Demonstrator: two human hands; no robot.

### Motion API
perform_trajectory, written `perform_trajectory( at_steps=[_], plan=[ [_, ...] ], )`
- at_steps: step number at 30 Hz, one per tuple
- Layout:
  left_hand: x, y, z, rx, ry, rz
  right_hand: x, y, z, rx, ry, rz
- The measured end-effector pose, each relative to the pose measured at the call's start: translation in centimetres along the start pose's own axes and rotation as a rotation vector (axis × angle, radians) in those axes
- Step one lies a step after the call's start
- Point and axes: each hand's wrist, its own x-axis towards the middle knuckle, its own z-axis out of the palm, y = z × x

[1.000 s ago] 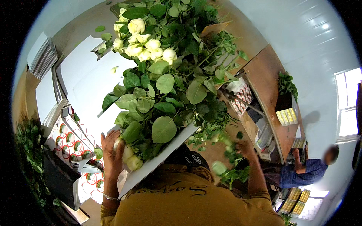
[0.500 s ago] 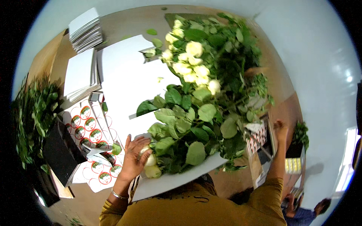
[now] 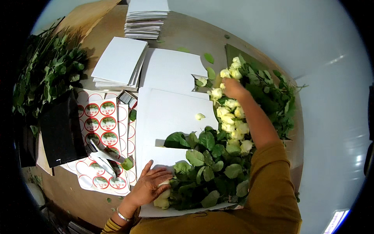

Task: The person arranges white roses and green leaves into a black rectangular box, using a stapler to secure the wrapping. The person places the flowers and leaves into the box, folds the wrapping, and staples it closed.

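Observation:
My left hand [image 3: 151, 186] lies over a few white roses [image 3: 161, 202] at the front, its fingers stretched out across their heads. These roses, their leafy stems [image 3: 210, 177] running right, rest on a white cardboard sheet [image 3: 157, 212]. Across the work surface, my right hand [image 3: 235, 89] is at the far end of a row of pale yellow-white roses [image 3: 230, 117]. Its fingers are curled around a rose head there, partly hidden. Dense green foliage [image 3: 272, 93] spreads right of that row.
Left of the cardboard lie sheets of round red-rimmed stickers [image 3: 100, 123] with white-handled scissors [image 3: 104, 159]. Stacked white cards [image 3: 119, 62] and another stack [image 3: 146, 19] stand behind. A black container [image 3: 62, 132] and cut greenery [image 3: 52, 70] occupy the left.
My right hand has swung from the right side, where it was off the flowers, over to the far roses. My left hand stays on the front roses. The view has turned rightward.

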Motion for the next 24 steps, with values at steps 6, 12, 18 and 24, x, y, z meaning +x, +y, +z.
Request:
perform_trajectory(
  at_steps=[6, 12, 18, 24],
  plan=[
    [0.1, 0.1, -0.2, -0.013, 0.009, -0.022, 0.4, 0.5, 5.0, -0.319, -0.198, 0.02],
    [0.2, 0.1, 0.1, -0.032, 0.04, -0.027, -10.7, -5.2, -6.1, 0.494, 0.197, 0.005],
    [0.3, 0.1, 0.1, 0.013, 0.04, 0.003, -18.3, -5.2, -6.7, 0.852, 0.391, -0.062],
    [0.1, 0.3, 0.2, 0.019, 0.038, 0.003, -19.4, -5.2, -6.8, 0.861, 0.419, -0.086]
  ],
)
